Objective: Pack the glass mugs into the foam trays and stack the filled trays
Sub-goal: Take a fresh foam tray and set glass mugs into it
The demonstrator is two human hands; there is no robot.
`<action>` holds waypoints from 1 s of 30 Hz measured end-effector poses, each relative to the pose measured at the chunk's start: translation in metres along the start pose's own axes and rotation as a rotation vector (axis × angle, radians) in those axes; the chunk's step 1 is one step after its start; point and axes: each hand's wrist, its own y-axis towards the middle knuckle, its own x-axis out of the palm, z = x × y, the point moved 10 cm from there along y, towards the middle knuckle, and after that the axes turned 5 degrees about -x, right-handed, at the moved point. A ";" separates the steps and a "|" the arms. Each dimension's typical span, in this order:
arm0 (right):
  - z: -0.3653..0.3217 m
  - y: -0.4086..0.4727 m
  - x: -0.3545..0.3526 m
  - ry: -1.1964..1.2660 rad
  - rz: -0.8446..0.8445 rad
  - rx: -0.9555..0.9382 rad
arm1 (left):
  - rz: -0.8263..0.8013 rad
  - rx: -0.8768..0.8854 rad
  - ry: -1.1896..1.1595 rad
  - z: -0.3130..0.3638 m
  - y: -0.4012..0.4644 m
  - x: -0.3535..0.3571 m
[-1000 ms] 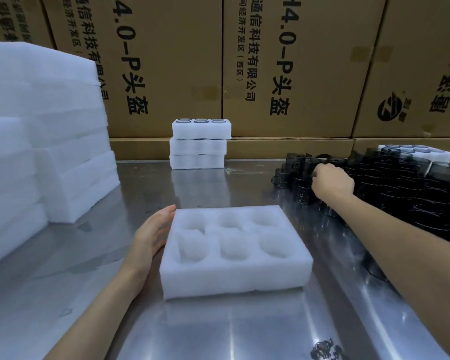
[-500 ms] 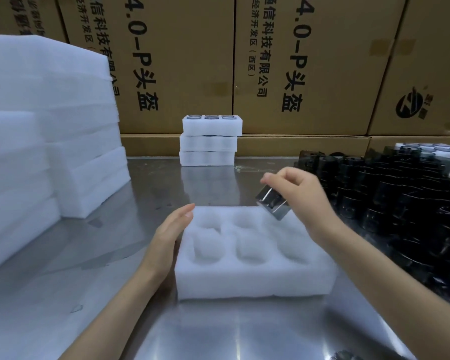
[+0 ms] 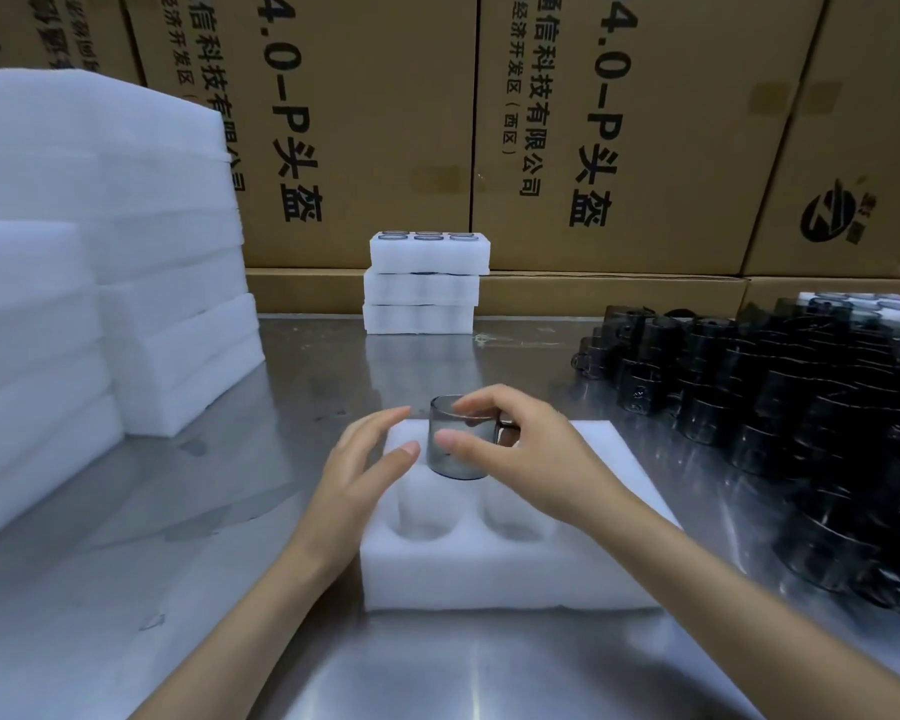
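Head view: right hand (image 3: pixel 510 449) grasps a smoky glass mug (image 3: pixel 455 444) over the far-left pocket of the near foam tray (image 3: pixel 489 579); left hand (image 3: pixel 359 470) relaxed beside it. Three filled trays (image 3: pixel 427 283) stacked far; loose mugs (image 3: pixel 780 397) remain right

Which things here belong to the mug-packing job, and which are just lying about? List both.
Part of the job:
- smoky glass mug, gripped by the right hand
- foam tray under it, left hand open beside it
- loose glass mugs
- stack of filled trays
- piles of spare foam trays

Lying about:
- printed cardboard cartons
- steel table
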 end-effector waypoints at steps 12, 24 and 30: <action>-0.024 -0.006 0.007 -0.067 -0.031 -0.151 | 0.036 0.104 -0.028 0.019 0.002 -0.004; 0.002 -0.003 0.019 0.106 -0.160 0.060 | 0.021 0.073 -0.126 0.005 0.018 -0.002; 0.004 -0.003 0.019 0.049 -0.158 0.058 | 0.006 0.071 -0.043 0.002 0.017 -0.006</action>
